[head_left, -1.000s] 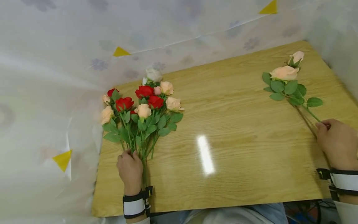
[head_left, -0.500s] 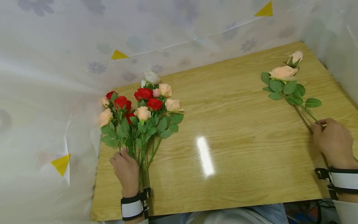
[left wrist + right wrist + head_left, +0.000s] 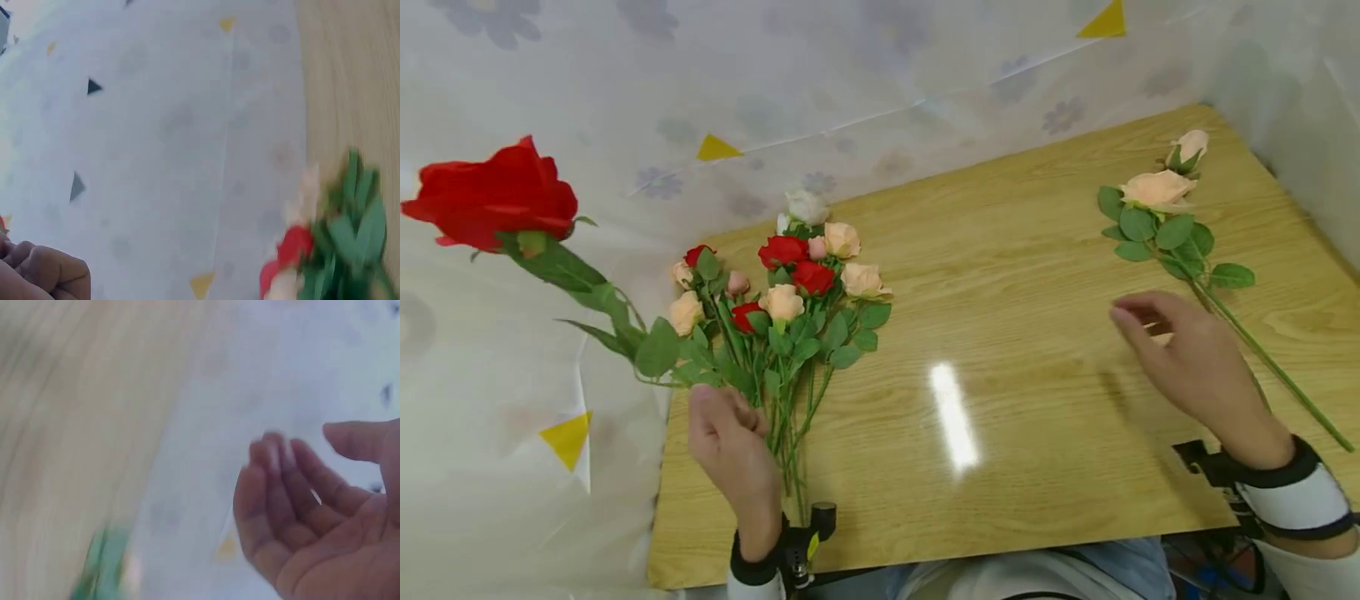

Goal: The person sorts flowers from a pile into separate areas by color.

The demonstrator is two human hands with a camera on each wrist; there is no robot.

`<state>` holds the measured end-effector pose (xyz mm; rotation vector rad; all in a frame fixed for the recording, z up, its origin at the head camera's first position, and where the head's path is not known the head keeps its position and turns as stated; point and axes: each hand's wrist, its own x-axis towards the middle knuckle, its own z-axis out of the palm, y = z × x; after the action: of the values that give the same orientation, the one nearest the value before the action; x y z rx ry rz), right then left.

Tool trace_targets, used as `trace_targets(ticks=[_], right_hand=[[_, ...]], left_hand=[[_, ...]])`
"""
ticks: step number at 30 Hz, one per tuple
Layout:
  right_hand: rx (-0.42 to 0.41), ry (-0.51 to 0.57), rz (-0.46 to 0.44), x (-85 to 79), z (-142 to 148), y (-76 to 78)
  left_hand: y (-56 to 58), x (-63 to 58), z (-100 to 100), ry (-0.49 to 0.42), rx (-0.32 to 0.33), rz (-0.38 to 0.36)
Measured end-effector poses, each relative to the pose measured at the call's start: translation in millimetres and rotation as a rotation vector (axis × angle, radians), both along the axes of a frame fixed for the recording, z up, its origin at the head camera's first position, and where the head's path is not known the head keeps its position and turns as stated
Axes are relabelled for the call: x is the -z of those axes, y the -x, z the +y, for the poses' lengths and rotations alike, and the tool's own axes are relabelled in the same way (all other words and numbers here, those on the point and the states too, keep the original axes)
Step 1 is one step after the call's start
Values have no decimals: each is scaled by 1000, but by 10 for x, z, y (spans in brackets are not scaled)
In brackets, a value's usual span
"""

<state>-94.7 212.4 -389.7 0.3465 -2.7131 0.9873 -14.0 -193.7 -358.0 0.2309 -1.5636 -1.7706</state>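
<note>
In the head view my left hand (image 3: pixel 733 454) pinches the stem of a large red rose (image 3: pixel 497 200), raised and tilted left above the table's left edge. Below and beside that hand lies a bunch of red, peach, pink and white roses (image 3: pixel 782 302), their stems toward the near edge. My right hand (image 3: pixel 1202 367) is in the air over the right part of the table, fingers loosely bent, nothing in it. Just beyond it a peach rose stem (image 3: pixel 1159 192) with a bud lies on the table. The right wrist view shows the bare palm (image 3: pixel 331 550).
The wooden table (image 3: pixel 1000 333) has a bright light reflection near its middle. A pale patterned sheet (image 3: pixel 887 100) with yellow triangles hangs behind and at the sides. The person's lap (image 3: pixel 1030 579) is at the near edge.
The left hand has lifted the red rose out of the bunch, up and to the left. The right hand has let go of the peach rose stem and moved left; the stem now lies flat.
</note>
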Motion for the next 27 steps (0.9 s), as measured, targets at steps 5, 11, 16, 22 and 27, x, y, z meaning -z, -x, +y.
trace_targets(ticks=[5,11,16,22,27], right_hand=[[-486,235,-257,-89,-855,-235],[-789,522,-583,-67,-1447,-507],[-589,532,-503,-6,-1450,-517],[-255,314,-351,87,-1081,-213],[-70,119,-369,234,-473,83]], left_hand=[[118,1,650,-111,407,180],[175,93,1186,-63,582,155],[196,99,1147,193,538,-52],[199,236,660,438,389,-274],[89,438,18,579,68,-539]])
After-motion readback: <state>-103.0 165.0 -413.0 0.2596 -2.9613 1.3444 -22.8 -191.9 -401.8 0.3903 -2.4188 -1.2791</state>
